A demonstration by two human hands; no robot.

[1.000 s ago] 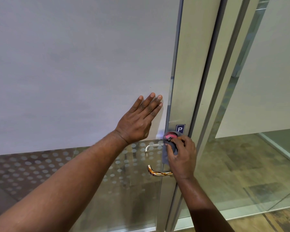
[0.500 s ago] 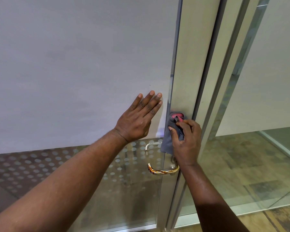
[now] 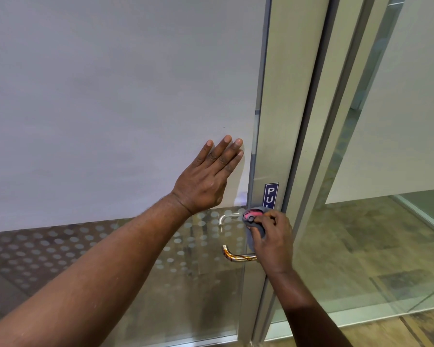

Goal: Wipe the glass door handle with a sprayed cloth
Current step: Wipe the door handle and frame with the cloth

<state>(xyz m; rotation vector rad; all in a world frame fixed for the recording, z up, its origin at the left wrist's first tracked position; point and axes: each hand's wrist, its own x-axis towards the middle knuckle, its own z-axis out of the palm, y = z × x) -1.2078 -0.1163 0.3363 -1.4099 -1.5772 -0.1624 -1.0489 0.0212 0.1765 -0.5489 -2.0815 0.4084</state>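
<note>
Cloth (image 3: 257, 222): grey with a pink patch showing, bunched small; soft and light by the look, likely to fold and slip in the grip unless kept wadded; dampness from spray cannot be told.
Place of cloth: pressed against the door stile just below the blue sign (image 3: 271, 194), at the upper end of the handle.
Handle (image 3: 236, 256): shiny metal bar, curved at the visible lower bend, fixed to the door; rigid, smooth, probably slick under a damp cloth; best taken by wrapping the cloth round the bar and sliding along it.
Second bar (image 3: 226, 217): paler, seen through the glass, seemingly the matching handle on the far side.
Right hand (image 3: 273, 242): curled, fingers and thumb pinching the cloth wad, covering the handle's root.
Left hand (image 3: 207, 179): spread flat, fingers together and straight, palm laid on the frosted panel (image 3: 110, 108), holding nothing; judged to be steadying the door.
Glass door (image 3: 161, 271): frosted above, dotted band below, clear lower down; fragile in principle, so light pressure advised.
Frame (image 3: 281, 96): pale metal upright, just right of the flat hand.
Count: cloths one; hands two; handle bars two visible; signs one, only the letters P and U readable.
</note>
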